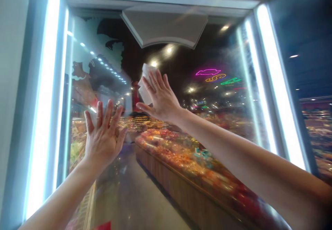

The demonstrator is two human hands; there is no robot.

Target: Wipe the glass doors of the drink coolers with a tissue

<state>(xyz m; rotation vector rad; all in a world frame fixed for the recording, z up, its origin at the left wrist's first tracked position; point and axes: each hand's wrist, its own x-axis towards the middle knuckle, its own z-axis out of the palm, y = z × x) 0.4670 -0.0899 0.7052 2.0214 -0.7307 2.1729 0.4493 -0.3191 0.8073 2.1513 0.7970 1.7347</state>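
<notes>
Our right forearm (233, 150), nearest us, runs from the lower right corner up and inward across the glass pane (178, 67), nearly straight. At its end our right hand (163, 100) lies flat with its back toward us, fingers pointing up and to the left, thumb held out to the left. Under those fingers is a white cloth (144, 95), spread against the glass left of the hand and just past the fingertips; we press it with the flat hand rather than clench it. Our left forearm (59, 192) rises from the lower left corner. The left hand (103, 135) is lower and well apart from the cloth, palm toward the glass, fingers fanned upward and thumb out to the right. It grasps nothing that we can see, and we cannot tell how firmly its palm touches the pane. Bright light tubes (43, 102) flank both sides. Behind our hands a long wood-sided display counter (160, 167) shows in the glass; whether reflected or seen through, we cannot tell.
</notes>
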